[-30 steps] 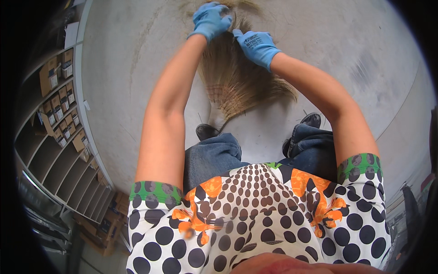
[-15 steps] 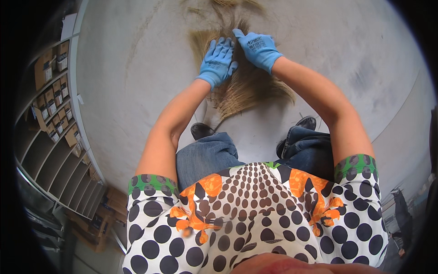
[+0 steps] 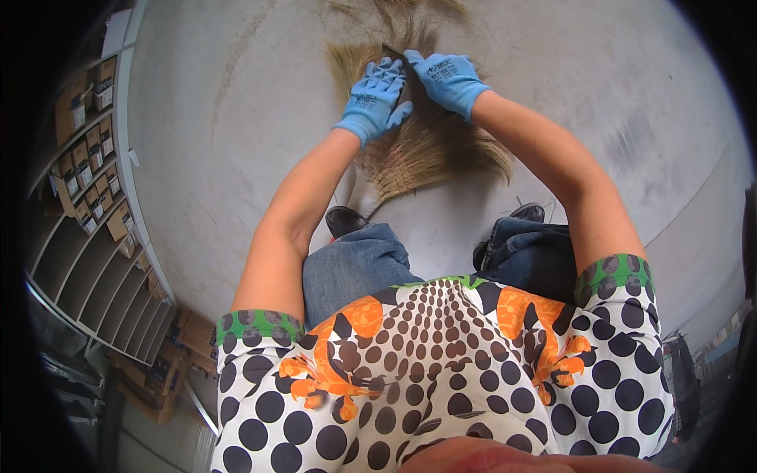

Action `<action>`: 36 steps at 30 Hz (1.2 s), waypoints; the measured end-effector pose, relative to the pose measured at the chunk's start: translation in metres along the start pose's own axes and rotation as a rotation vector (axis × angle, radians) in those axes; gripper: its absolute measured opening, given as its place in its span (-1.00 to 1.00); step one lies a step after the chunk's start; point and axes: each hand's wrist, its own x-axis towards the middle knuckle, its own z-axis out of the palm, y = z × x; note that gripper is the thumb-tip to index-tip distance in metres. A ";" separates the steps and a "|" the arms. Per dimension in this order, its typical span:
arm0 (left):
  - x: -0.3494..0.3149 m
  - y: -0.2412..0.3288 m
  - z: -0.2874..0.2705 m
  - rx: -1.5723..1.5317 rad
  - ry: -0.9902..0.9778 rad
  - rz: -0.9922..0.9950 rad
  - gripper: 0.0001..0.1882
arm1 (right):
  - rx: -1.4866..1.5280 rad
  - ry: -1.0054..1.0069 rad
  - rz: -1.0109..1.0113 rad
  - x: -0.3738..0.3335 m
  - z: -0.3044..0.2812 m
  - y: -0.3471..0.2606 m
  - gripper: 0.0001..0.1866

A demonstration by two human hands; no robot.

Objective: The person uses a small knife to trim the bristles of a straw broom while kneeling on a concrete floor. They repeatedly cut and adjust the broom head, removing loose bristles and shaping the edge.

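Observation:
A tan straw broom head (image 3: pixel 434 162) lies fanned out on the floor in front of my feet, with stitching along its near left part. My left hand (image 3: pixel 377 96), in a light blue glove, rests on the straw with its fingers stretched out and thumb apart. Beside it on the right, my right hand (image 3: pixel 449 81), gloved alike, is closed with its thumb side toward the left fingertips. From it a thin dark strip (image 3: pixel 393 50) sticks out over the straw; its kind cannot be made out. Much of the straw between and under the hands is hidden.
Loose straw (image 3: pixel 386 8) is scattered on the grey floor (image 3: pixel 236 158) beyond the broom. My black shoes (image 3: pixel 347 221) flank its near end. Along the left stands a shelf rack (image 3: pixel 98 292) with small cardboard boxes (image 3: pixel 95 146); larger cardboard (image 3: pixel 162 378) sits lower left.
The thin dark strip now shows at my right hand's thumb side. My left fingers have bent slightly and its thumb has spread outward. Both hands stay over the straw.

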 end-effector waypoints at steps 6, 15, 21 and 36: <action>-0.004 0.003 0.002 0.015 0.019 0.003 -0.26 | 0.076 0.032 -0.028 -0.003 0.003 0.007 -0.48; -0.012 0.017 -0.019 -0.049 0.021 0.004 -0.26 | 0.055 0.019 -0.011 -0.026 -0.006 0.004 -0.41; -0.012 0.020 -0.021 -0.046 0.016 -0.016 -0.24 | -0.002 -0.014 0.003 -0.031 -0.004 0.000 -0.39; -0.015 0.018 -0.014 -0.045 0.002 -0.037 -0.19 | 0.005 -0.005 -0.024 -0.046 0.006 0.002 -0.40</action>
